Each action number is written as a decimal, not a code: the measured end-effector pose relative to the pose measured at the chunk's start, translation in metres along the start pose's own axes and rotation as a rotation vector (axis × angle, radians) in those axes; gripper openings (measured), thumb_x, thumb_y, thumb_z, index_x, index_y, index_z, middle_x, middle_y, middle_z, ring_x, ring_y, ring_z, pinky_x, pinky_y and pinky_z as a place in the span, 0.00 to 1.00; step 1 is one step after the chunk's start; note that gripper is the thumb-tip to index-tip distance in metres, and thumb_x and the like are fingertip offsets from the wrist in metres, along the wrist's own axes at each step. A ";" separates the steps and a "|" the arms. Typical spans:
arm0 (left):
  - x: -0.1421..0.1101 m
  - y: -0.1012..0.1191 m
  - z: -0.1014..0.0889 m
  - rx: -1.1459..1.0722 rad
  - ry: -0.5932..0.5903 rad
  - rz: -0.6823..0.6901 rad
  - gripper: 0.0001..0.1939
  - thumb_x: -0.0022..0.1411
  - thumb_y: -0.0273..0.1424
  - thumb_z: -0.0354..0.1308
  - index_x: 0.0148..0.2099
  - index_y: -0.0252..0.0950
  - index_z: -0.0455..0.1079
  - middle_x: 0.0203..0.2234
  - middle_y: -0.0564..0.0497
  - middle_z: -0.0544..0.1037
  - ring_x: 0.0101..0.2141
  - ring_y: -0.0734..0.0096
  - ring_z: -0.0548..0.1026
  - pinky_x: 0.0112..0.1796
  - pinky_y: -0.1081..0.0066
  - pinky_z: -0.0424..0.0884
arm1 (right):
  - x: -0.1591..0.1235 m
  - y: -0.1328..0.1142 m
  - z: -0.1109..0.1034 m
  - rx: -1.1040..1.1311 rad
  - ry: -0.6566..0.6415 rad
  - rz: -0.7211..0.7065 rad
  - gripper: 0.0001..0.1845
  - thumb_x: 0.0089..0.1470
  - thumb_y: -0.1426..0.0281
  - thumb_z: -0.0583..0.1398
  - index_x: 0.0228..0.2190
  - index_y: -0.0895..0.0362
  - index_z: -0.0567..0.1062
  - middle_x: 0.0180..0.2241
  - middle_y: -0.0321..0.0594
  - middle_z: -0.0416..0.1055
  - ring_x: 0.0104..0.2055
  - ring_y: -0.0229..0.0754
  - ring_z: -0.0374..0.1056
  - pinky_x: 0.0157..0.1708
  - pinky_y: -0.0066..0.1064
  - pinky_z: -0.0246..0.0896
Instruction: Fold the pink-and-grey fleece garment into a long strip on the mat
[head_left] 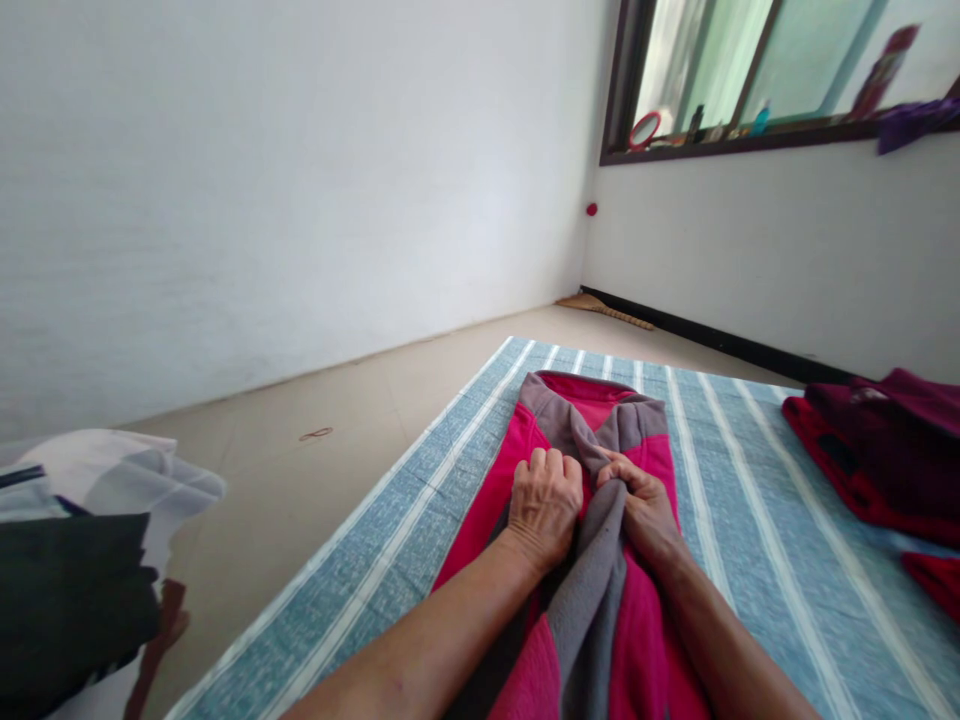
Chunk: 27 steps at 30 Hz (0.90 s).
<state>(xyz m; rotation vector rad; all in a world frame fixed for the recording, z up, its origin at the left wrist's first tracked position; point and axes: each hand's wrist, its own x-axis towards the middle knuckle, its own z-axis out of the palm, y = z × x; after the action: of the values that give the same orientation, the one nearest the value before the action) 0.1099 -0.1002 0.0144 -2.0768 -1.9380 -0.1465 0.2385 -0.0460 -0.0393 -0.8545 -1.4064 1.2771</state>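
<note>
A pink and grey fleece jacket [499, 478] lies lengthwise on a blue sheet with white stripes [405, 540], its grey collar at the far end. My left hand [546, 500] is closed in a fist at the jacket's front, just below the collar, with its fingertips curled out of sight. Close beside it, my right hand [637, 503] pinches the grey front edge of the jacket. Below the hands the grey lining is bunched and turned outward. Both forearms reach in over the lower part of the jacket.
Folded maroon and red clothes [885, 450] are piled at the right. Dark and white clothes [75, 590] sit at the left, beside the sheet. A woven fan [607, 308] lies on the floor by the corner. The window sill [742, 143] holds a mirror and bottles.
</note>
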 end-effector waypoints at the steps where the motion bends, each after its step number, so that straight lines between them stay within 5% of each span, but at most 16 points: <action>1: 0.000 -0.001 -0.001 0.008 0.000 0.004 0.07 0.66 0.23 0.47 0.38 0.34 0.65 0.33 0.45 0.71 0.37 0.56 0.70 0.34 0.60 0.69 | 0.000 0.000 0.000 -0.002 0.000 0.002 0.05 0.41 0.67 0.63 0.19 0.54 0.74 0.46 0.43 0.73 0.49 0.53 0.66 0.43 0.39 0.62; 9: -0.004 -0.001 -0.008 -0.009 -0.057 0.088 0.09 0.66 0.22 0.45 0.38 0.33 0.65 0.32 0.45 0.72 0.36 0.57 0.71 0.32 0.64 0.71 | 0.000 0.000 0.002 0.003 -0.021 0.001 0.03 0.41 0.70 0.61 0.19 0.54 0.74 0.48 0.43 0.72 0.54 0.54 0.63 0.52 0.42 0.55; 13: -0.008 -0.009 -0.009 -0.046 -0.040 0.151 0.09 0.66 0.22 0.44 0.38 0.33 0.65 0.32 0.45 0.71 0.36 0.59 0.71 0.32 0.65 0.70 | 0.001 -0.002 0.002 -0.038 -0.003 -0.047 0.03 0.41 0.71 0.60 0.19 0.53 0.74 0.41 0.42 0.75 0.56 0.54 0.62 0.56 0.43 0.48; 27: -0.009 -0.023 0.000 -0.059 -0.089 0.328 0.10 0.64 0.22 0.44 0.38 0.32 0.67 0.31 0.43 0.71 0.35 0.57 0.69 0.31 0.63 0.70 | 0.001 -0.004 0.003 -0.027 0.001 -0.052 0.03 0.40 0.71 0.60 0.19 0.53 0.74 0.39 0.42 0.75 0.54 0.54 0.63 0.56 0.42 0.49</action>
<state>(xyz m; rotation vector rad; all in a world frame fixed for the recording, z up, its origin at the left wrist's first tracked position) 0.0863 -0.1074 0.0153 -2.4431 -1.6255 -0.0400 0.2357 -0.0463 -0.0348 -0.8314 -1.4391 1.2209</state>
